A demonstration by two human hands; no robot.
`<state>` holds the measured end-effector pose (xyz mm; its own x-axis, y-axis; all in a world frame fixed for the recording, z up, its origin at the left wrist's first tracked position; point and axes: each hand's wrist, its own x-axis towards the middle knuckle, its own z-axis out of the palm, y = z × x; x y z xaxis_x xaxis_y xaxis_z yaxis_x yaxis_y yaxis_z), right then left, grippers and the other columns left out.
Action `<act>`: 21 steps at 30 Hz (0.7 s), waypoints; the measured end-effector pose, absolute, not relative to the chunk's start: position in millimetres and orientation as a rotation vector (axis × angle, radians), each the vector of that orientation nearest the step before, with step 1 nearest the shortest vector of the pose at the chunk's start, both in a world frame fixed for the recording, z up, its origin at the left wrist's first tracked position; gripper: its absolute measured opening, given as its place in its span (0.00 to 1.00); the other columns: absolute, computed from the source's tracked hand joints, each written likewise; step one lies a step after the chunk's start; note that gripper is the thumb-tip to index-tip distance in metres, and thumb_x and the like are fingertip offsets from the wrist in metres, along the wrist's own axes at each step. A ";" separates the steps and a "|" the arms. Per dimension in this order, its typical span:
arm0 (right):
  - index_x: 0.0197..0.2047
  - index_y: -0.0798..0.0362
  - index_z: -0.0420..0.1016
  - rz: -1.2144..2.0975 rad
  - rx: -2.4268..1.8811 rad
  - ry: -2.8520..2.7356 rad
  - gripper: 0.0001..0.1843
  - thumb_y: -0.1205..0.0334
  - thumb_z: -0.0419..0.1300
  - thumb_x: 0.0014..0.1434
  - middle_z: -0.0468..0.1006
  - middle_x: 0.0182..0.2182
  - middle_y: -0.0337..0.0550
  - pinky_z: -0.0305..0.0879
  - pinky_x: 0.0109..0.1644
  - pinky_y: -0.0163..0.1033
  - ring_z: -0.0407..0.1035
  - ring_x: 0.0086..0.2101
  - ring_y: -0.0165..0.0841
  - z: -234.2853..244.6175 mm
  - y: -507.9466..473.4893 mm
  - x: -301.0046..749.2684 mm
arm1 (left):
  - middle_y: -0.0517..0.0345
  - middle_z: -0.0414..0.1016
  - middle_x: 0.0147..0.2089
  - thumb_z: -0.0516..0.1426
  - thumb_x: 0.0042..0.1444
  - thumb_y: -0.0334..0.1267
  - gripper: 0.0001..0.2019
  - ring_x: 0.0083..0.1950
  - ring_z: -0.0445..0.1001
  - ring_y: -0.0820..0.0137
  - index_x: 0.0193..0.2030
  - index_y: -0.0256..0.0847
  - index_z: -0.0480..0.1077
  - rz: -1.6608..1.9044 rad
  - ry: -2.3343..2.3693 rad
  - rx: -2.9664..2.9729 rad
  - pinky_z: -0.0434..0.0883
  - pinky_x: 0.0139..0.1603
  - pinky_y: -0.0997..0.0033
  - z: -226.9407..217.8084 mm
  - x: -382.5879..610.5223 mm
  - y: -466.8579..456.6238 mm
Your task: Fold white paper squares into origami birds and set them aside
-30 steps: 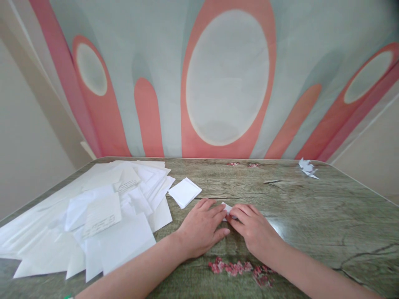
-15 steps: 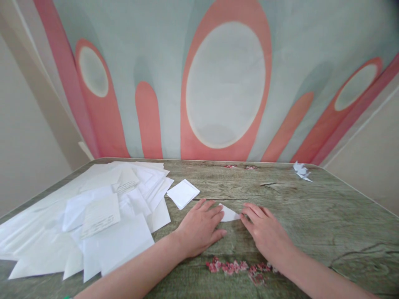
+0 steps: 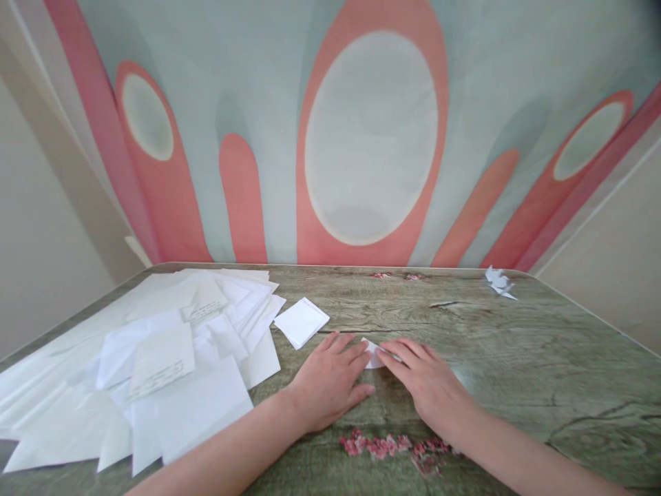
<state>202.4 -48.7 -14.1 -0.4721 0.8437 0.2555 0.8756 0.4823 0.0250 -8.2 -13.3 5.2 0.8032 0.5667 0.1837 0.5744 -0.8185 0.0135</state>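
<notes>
A small folded white paper piece point(image 3: 372, 356) lies on the wood-grain table point(image 3: 516, 358) between my two hands. My left hand point(image 3: 330, 379) rests flat on the table with its fingers stretched out, fingertips touching the paper's left side. My right hand point(image 3: 426, 382) lies flat too, its fingers extended and pressing on the paper's right part, covering most of it. Only a small white corner of the paper shows between the fingertips.
A spread of several white sheets point(image 3: 155, 358) covers the table's left side, with a small square stack of paper point(image 3: 301, 322) beside it. A folded white paper figure point(image 3: 498, 281) sits at the far right edge. Pink flower marks point(image 3: 392, 444) lie near my wrists.
My right hand slid left back over the paper piece, covering most of what showed half a second ago. My left hand stayed in place.
</notes>
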 end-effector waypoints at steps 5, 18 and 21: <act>0.51 0.53 0.69 -0.253 -1.432 -2.525 0.19 0.74 0.52 0.58 0.71 0.49 0.44 0.59 0.50 0.44 0.58 0.51 0.38 -20.3 -50.0 193.6 | 0.56 0.61 0.61 0.44 0.60 0.50 0.22 0.62 0.56 0.63 0.56 0.42 0.61 -0.261 -0.939 -2.955 0.49 0.62 0.58 5.2 -7.9 -13.3; 0.49 0.53 0.70 -0.321 -1.398 -2.520 0.15 0.68 0.54 0.59 0.72 0.46 0.46 0.59 0.49 0.43 0.61 0.49 0.39 -19.9 -47.3 193.2 | 0.50 0.66 0.55 0.48 0.58 0.51 0.23 0.60 0.57 0.60 0.55 0.37 0.61 -0.272 -0.930 -2.950 0.48 0.64 0.59 10.0 0.0 -28.9; 0.49 0.54 0.71 -0.314 -1.395 -2.521 0.15 0.67 0.56 0.58 0.73 0.46 0.45 0.58 0.51 0.42 0.61 0.50 0.39 -16.5 -49.6 191.6 | 0.51 0.64 0.57 0.47 0.59 0.50 0.24 0.62 0.55 0.60 0.56 0.37 0.60 -0.254 -0.932 -2.963 0.46 0.65 0.60 11.3 -0.2 -31.5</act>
